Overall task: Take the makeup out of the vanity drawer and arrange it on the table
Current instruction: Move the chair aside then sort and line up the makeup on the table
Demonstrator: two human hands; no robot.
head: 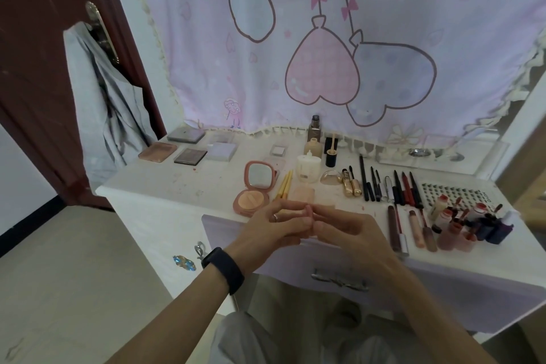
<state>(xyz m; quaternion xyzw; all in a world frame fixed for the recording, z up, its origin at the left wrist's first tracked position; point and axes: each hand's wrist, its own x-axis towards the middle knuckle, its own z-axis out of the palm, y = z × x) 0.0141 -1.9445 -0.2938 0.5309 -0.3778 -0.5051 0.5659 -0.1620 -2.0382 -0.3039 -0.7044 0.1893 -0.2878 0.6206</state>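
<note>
Makeup lies in rows on the white vanity top (165, 186). At the back left are palettes (189, 156). An open pink compact (255, 188) with a mirror sits in the middle, and beside it stand bottles (308, 167). Pencils and mascaras (384, 183) lie to the right, with lip glosses and small bottles (461, 224) at the right front edge. My left hand (271, 226) and my right hand (345, 232) meet fingertip to fingertip above the lavender drawer front (295, 263). Their fingers are loosely bent, and I see nothing held between them.
A cartoon-print curtain (325, 38) hangs behind the vanity. A dark red door (35, 53) with a grey garment (100, 103) on its handle stands at the left. A clear tray (428, 154) sits at the back right. My knees are under the drawer.
</note>
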